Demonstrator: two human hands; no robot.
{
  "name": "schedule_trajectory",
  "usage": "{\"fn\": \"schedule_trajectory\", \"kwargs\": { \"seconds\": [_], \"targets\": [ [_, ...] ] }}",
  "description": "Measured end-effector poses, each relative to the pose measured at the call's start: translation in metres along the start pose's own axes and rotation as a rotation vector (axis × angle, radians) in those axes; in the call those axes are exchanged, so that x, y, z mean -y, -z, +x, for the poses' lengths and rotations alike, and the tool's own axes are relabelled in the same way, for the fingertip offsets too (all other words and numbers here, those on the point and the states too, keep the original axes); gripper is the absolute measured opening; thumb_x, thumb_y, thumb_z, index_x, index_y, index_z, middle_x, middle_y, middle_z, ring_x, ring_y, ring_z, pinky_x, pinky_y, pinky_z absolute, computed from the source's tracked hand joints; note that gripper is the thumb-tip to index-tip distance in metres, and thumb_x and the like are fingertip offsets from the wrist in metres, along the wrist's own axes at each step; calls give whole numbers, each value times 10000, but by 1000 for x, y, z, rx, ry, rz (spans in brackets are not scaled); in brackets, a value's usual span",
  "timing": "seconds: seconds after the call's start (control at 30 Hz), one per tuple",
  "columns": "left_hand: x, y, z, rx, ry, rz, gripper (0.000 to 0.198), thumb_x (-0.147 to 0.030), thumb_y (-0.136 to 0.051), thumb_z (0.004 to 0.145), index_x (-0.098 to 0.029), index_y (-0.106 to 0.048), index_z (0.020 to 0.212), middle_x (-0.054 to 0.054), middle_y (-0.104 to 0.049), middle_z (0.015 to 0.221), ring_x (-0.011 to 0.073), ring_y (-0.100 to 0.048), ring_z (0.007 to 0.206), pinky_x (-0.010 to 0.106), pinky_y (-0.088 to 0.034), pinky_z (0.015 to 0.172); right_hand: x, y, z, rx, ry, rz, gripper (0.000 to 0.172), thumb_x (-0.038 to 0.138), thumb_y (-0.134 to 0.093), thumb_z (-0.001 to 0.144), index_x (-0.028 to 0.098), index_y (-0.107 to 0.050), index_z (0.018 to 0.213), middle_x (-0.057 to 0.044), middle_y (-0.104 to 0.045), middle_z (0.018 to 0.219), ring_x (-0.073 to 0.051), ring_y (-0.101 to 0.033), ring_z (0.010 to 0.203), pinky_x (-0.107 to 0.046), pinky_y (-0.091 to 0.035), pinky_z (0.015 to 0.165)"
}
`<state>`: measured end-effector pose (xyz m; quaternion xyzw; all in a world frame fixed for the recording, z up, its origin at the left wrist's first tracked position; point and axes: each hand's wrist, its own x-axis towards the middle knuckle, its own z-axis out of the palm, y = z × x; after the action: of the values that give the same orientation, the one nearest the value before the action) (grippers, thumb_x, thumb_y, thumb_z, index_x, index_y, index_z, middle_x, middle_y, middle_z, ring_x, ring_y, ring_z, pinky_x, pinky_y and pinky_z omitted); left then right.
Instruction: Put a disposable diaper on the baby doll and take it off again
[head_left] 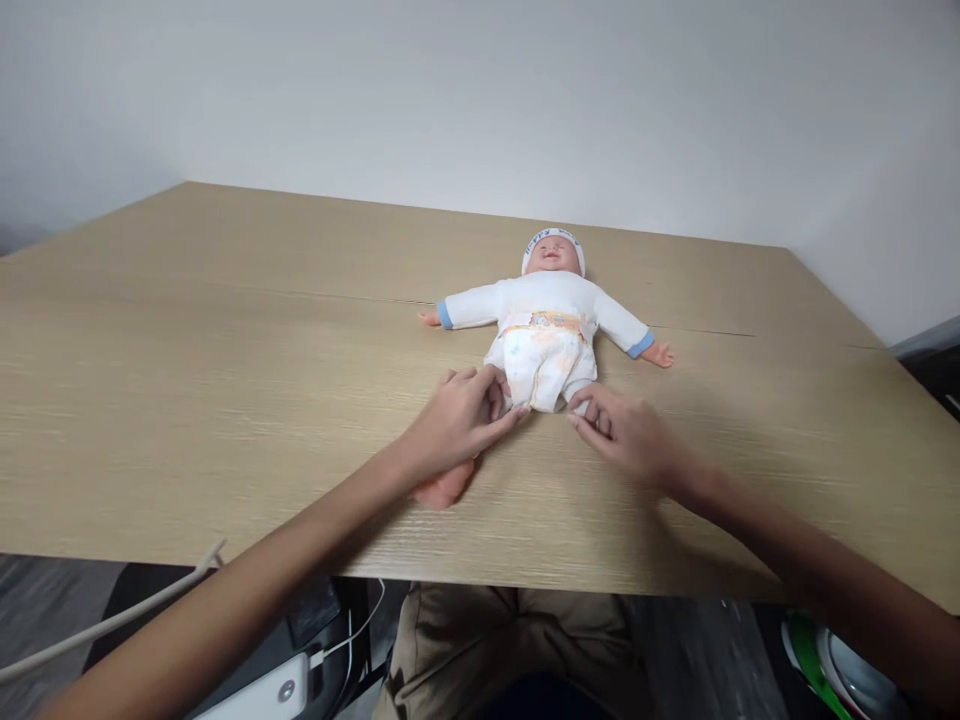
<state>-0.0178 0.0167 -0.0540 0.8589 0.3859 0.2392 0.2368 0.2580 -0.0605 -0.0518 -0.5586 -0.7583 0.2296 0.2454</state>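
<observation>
Where the doll lies: on its back on the wooden table, head toward the wall, arms spread, one foot showing under the person's left wrist.
Left hand: at the lower edge of the diaper, thumb touching it; from where I stand, I can't tell whether the curled fingers grip it.
Right hand: well clear of the left, thumb and fingers pinching white material by the other leg.
Diaper: on the doll's hips, likely light, soft and easily creased; a hard tug might tear it, so I'd favour the leg edges or the orange-printed waistband.
Doll's body: probably light, with firm, smooth hands and a softer clothed trunk; the trunk looks the surest hold, the bare foot perhaps a little slippery.
</observation>
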Motion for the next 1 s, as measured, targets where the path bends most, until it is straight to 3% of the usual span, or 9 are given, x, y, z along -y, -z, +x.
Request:
{"fn": "schedule_trajectory", "kwargs": {
  "seconds": [0.07, 0.17, 0.37, 0.5, 0.57, 0.63, 0.73, 0.83, 1.0],
  "targets": [
    [-1, -6, 6, -17, 28, 11, 423, -603, -682, 1029, -245, -525, 867, 17, -655, 835, 256, -576, 809, 427, -391, 876, 2, -5, 1, -57, -42, -35, 217, 361, -634, 1063, 230, -668, 1232, 51, -651, 726, -172, -605, 617, -316, -431, 648],
    [0, -14, 11, -21, -1, 38, 402, -521, -688, 1041, -248, -505, 809, 9, -621, 770, 255, -551, 788, 424, -378, 858, 12, -17, 1, -122, -35, -140, 301, 362, -675, 1047, 226, -669, 1315, 0, -719, 877, -208, -677, 739, -329, -441, 676],
    [3, -17, 10, -63, -47, 13, 381, -401, -690, 1027, -244, -483, 749, 6, -602, 737, 253, -554, 805, 402, -399, 823, 22, -37, 8, -222, -3, -302, 192, 345, -635, 1078, 223, -720, 1201, -108, -739, 1261, -251, -727, 882, -351, -427, 643],
    [2, -15, 6, -117, -105, -39, 215, -372, -675, 1027, -227, -601, 886, 96, -700, 1132, 293, -616, 1061, 448, -469, 968, 22, -38, 8, -237, 18, -276, 202, 300, -645, 1065, 230, -701, 1246, -103, -739, 1392, -275, -750, 976, -368, -470, 693],
    [0, -14, 6, -121, -125, -73, 160, -361, -677, 1026, -215, -650, 968, 140, -653, 1364, 321, -602, 1228, 484, -467, 1072, 22, -36, 8, -224, 11, -261, 222, 292, -660, 1051, 235, -685, 1264, -96, -753, 1385, -292, -754, 1022, -370, -476, 713],
    [-1, -12, 6, -103, -126, -101, 134, -344, -671, 1024, -213, -667, 996, 145, -633, 1431, 331, -586, 1292, 500, -457, 1114, 23, -35, 8, -198, -10, -250, 226, 311, -673, 1041, 240, -670, 1256, -96, -776, 1334, -306, -758, 1030, -367, -463, 711],
    [-1, -10, 9, -68, -107, -119, 168, -367, -657, 1019, -224, -642, 931, 101, -703, 1186, 315, -595, 1155, 481, -464, 1044, 24, -35, 10, -167, -71, -242, 251, 369, -707, 1013, 244, -645, 1222, -96, -810, 1142, -315, -760, 926, -359, -418, 674],
    [4, -10, 14, -37, -68, -134, 270, -404, -669, 983, -240, -543, 809, 32, -584, 845, 288, -548, 968, 423, -451, 890, 22, -37, 15, -216, -136, -154, 318, 406, -741, 964, 248, -601, 1201, -64, -793, 971, -294, -737, 792, -347, -392, 645],
    [11, -11, 16, -75, -3, -226, 300, -455, -748, 935, -240, -552, 863, 7, -517, 836, 255, -519, 887, 390, -425, 824, 11, -33, 19, -368, -107, 125, 343, 410, -730, 908, 266, -516, 1134, -55, -782, 1062, -240, -732, 779, -333, -443, 645]
  ]
}}
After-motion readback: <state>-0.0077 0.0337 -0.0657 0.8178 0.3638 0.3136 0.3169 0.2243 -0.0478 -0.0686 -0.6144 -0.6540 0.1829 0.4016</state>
